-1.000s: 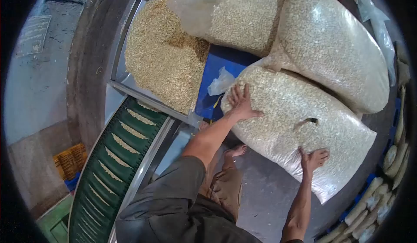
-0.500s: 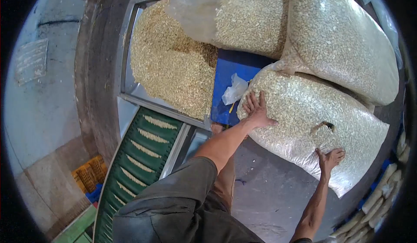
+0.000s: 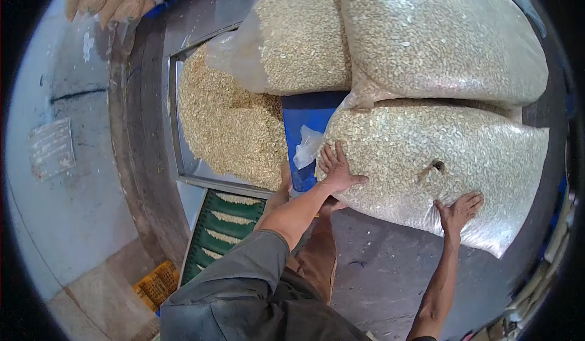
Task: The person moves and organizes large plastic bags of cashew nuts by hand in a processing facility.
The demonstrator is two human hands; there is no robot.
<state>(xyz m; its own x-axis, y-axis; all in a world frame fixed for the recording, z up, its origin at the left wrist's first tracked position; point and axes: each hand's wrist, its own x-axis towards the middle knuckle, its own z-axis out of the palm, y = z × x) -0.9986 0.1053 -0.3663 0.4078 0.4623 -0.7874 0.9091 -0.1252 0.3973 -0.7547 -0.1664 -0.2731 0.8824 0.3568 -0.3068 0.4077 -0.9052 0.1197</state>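
A large clear plastic sack [image 3: 390,140] full of pale, flake-like pieces lies on its side in front of me. My left hand [image 3: 342,172] presses on its near left end, with fingers spread. My right hand [image 3: 460,212] rests on the near side, further right, thumb apart from the fingers. Between and above the hands is a small dark hole [image 3: 437,166] in the plastic. The sack's loose plastic end [image 3: 308,146] sticks out past my left hand, over a blue surface [image 3: 299,117]. Neither hand is wrapped around anything.
Two more filled sacks, one large [image 3: 445,36] and one with an open mouth [image 3: 304,42], lie behind. The open one faces a metal tray [image 3: 198,181] heaped with loose pieces [image 3: 231,122]. A green ribbed conveyor [image 3: 210,231] runs below the tray. A yellow crate [image 3: 157,285] stands lower left.
The view has swung, so the sacks and tray appear turned and shifted left. More of the upper-left area shows and less of the conveyor. Both hands stay on the same sack.
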